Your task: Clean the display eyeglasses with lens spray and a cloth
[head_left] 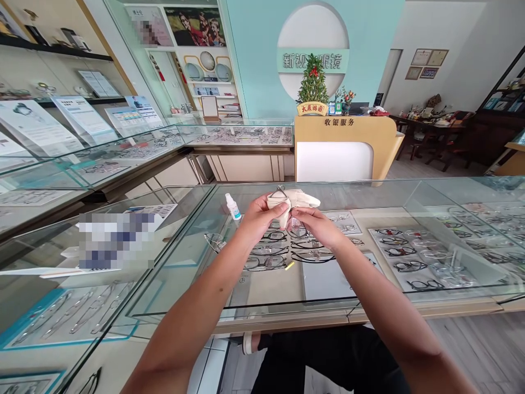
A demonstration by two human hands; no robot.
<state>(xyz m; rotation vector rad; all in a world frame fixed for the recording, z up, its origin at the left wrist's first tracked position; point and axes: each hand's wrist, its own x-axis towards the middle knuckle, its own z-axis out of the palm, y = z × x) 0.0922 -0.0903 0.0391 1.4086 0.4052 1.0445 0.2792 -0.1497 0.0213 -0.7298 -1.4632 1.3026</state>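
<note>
Above the glass counter, my left hand (262, 214) is closed round a cream cloth (303, 198), its thumb pressing the fold. A thin metal eyeglass part (280, 190) sticks up out of the cloth; most of those glasses is hidden in it. My right hand (318, 223) pinches at the cloth's lower right side, fingertips partly covered. A clear lens shape shows just below the fingers, but I cannot tell if it is held or lies under the glass. To the left of my left hand, a small white bottle (233, 207) stands on the counter.
Rows of eyeglasses (268, 250) lie under the glass counter top (184, 273), with further trays of frames (404, 251) to the right. Papers (118, 238) lie at left. A cashier desk (344, 131) with a plant (313, 82) stands beyond.
</note>
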